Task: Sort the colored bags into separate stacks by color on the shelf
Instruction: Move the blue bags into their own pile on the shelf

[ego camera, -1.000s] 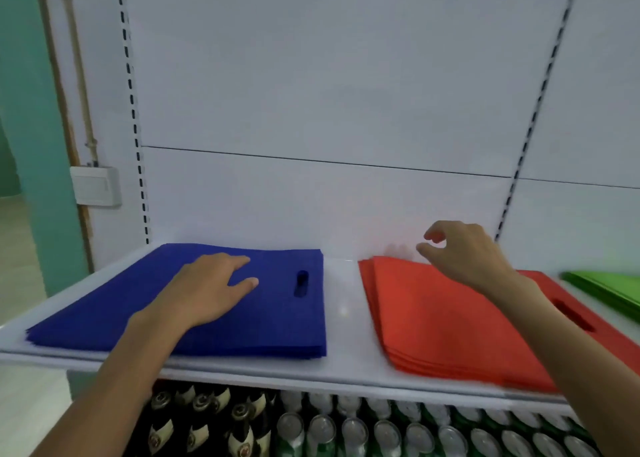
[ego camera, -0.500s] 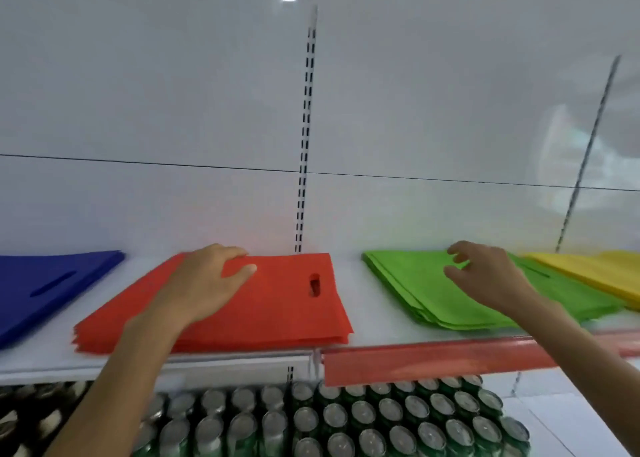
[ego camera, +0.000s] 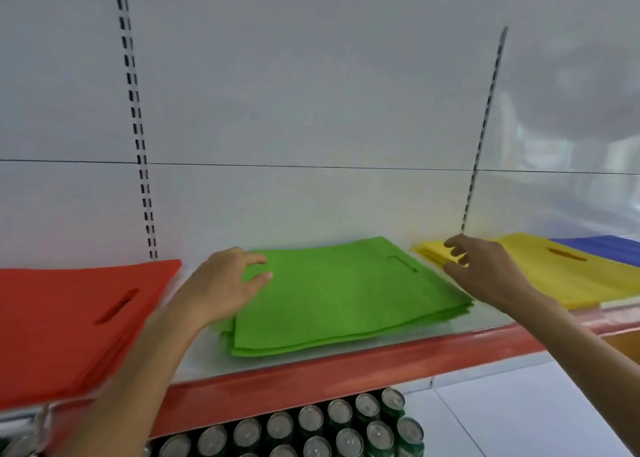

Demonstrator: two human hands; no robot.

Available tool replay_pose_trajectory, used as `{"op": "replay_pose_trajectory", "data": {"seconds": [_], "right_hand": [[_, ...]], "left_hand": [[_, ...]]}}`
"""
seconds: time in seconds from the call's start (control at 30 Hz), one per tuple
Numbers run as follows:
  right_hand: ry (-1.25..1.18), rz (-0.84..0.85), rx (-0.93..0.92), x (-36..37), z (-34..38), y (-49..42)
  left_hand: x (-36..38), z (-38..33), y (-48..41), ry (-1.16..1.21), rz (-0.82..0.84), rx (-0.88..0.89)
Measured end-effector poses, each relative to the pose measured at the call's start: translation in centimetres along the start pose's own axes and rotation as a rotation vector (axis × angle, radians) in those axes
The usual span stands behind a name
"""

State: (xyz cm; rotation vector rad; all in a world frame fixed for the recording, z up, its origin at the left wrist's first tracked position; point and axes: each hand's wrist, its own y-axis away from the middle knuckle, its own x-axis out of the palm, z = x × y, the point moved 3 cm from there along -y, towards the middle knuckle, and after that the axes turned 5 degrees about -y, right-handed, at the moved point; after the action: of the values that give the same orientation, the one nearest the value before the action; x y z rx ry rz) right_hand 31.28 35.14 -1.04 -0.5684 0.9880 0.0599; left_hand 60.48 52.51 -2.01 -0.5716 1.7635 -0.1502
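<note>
Chg vs. 0.5 s ago: left hand (ego camera: 225, 283) is off the red stack (ego camera: 69, 321) and now at the left edge of the green stack (ego camera: 346, 300); right hand (ego camera: 485, 269) is off the green and now at the left corner of the yellow stack (ego camera: 561, 280); view has swung right. Left hand: palm down, fingers (ego camera: 256, 259) loosely spread over the green bags, holding nothing. Right hand: fingers loosely curled and apart, nothing held; contact w/ the yellow bags can't be told, as the pic is blurred there. Stacks, L to R on the shelf (ego camera: 311, 380): red, green, yellow, then a blue stack (ego camera: 606, 248) at far right, partly under the yellow or just behind it. Each stack lies flat w/ its handle slot showing, except blue. Red and green are apart, w/ the left wrist btwn them. Below the shelf: cans (ego camera: 311, 429) in rows, tops up.
</note>
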Motion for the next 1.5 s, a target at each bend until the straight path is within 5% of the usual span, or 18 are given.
{"op": "replay_pose_trajectory", "data": {"seconds": [1.13, 1.5], "right_hand": [[0.042, -0.005, 0.068, -18.3, -61.5, -21.5], [0.104, 0.187, 0.079, -17.1, -73.4, -27.2]], "left_hand": [[28.0, -58.8, -20.7, 0.070, -0.098, 0.215], [39.6, -68.5, -25.9, -0.184, 0.248, -0.182]]}}
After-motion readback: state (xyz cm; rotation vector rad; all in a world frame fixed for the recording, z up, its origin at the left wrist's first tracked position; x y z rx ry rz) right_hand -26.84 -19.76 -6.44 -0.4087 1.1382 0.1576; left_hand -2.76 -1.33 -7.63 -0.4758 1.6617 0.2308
